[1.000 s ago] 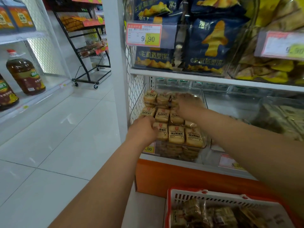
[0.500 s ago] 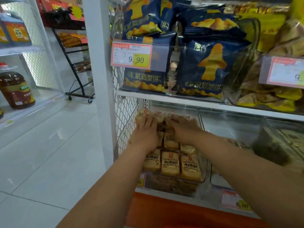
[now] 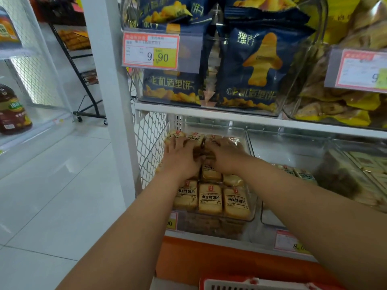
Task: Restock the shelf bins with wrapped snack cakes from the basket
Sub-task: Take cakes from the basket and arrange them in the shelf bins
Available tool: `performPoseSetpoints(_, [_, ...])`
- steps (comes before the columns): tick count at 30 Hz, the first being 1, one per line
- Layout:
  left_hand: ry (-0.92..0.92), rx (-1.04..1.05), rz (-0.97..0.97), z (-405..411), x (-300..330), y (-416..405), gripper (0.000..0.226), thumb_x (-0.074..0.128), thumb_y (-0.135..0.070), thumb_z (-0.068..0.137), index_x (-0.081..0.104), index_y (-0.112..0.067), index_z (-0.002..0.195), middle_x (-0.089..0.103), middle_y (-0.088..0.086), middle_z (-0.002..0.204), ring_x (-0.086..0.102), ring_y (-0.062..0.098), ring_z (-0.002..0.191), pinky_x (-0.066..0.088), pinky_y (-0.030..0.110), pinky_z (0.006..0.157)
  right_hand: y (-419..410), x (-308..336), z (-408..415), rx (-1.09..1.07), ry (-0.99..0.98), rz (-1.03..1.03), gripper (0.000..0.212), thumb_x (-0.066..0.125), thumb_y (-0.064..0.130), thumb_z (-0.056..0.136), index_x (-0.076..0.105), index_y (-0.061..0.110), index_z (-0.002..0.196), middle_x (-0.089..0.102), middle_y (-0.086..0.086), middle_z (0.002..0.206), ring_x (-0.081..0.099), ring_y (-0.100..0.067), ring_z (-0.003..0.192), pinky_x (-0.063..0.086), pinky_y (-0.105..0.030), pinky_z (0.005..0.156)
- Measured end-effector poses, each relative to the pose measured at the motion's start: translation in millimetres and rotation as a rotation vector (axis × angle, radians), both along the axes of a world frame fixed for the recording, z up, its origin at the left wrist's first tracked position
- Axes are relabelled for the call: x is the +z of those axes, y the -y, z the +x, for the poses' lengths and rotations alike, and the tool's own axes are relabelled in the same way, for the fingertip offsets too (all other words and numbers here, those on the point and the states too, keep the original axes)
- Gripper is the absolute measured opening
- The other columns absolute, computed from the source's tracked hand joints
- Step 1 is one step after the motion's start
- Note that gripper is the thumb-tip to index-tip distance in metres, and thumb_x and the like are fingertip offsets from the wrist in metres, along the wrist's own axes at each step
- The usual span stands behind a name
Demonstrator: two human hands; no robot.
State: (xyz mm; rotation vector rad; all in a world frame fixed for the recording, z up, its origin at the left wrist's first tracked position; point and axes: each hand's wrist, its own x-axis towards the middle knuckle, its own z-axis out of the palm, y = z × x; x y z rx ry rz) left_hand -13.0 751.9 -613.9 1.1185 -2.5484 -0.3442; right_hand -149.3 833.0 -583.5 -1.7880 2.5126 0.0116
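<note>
A clear plastic shelf bin [image 3: 252,208] on the lower shelf holds several rows of wrapped yellow snack cakes [image 3: 210,197]. My left hand [image 3: 180,158] lies flat on the cakes in the middle-left of the bin, fingers spread toward the back row. Beside it, my right hand [image 3: 225,155] presses on cakes at the back right of the bin, its fingers lying over a clear wrapper. Whether either hand pinches a cake is hidden. Only the white-and-red rim of the basket [image 3: 251,283] shows at the bottom edge.
A second clear bin [image 3: 293,151] to the right is mostly bare, with a few packets. Blue snack bags [image 3: 251,65] fill the shelf above, close over my hands. A white post [image 3: 109,80] and wire mesh [image 3: 150,139] bound the bin's left side. Aisle floor lies left.
Both hands have reached deeper into the bin, from the front and middle rows to the back rows. The view has tilted up, so the basket has dropped almost out of sight.
</note>
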Motion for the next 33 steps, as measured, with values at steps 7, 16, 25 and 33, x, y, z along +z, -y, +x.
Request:
performPoseSetpoints(7, [0.081, -0.055, -0.008, 7.3, 29.0, -62.1, 0.065, 0.056, -0.036, 0.094, 0.029, -0.025, 0.151, 0.018, 0.006, 0.162, 0.008, 0.030, 0.151, 0.011, 0.054, 0.120, -83.5, 26.0, 44.0, 0.047, 0.128, -0.151, 0.054, 0.045, 0.040, 0.098, 0.033, 0.030, 0.149, 0.030, -0.006, 0.156, 0.026, -0.025, 0.144, 0.021, -0.048, 0.116])
performPoseSetpoints(16, [-0.479, -0.068, 0.069, 55.9, -53.5, -262.4, 0.025, 0.051, -0.015, 0.096, 0.061, -0.020, 0.118, 0.059, 0.000, 0.117, 0.051, 0.017, 0.109, 0.046, 0.031, 0.090, -294.1, -49.5, 105.9, -0.441, 0.552, -0.537, 0.016, 0.055, 0.024, 0.096, 0.063, 0.029, 0.109, 0.058, 0.008, 0.114, 0.056, -0.012, 0.106, 0.045, -0.034, 0.095])
performPoseSetpoints(25, [0.126, -0.170, 0.536, 119.0, -204.6, -365.2, 0.022, 0.045, -0.026, 0.098, 0.061, -0.024, 0.112, 0.061, 0.004, 0.124, 0.057, 0.024, 0.110, 0.047, 0.034, 0.094, -403.2, -181.1, 118.2, -0.714, 0.845, 0.107, 0.031, 0.044, 0.025, 0.101, 0.054, 0.019, 0.072, 0.049, 0.004, 0.086, 0.056, -0.022, 0.086, 0.042, -0.027, 0.072])
performPoseSetpoints(33, [0.543, -0.339, 0.665, 110.2, -234.2, -371.4, 0.052, 0.049, -0.053, 0.092, 0.044, -0.035, 0.140, 0.044, 0.006, 0.146, 0.050, 0.031, 0.126, 0.041, 0.043, 0.108, -431.7, -225.9, 133.2, -0.716, 0.682, 0.275, 0.023, 0.040, 0.020, 0.101, 0.055, 0.017, 0.119, 0.055, -0.011, 0.125, 0.056, -0.031, 0.112, 0.047, -0.038, 0.093])
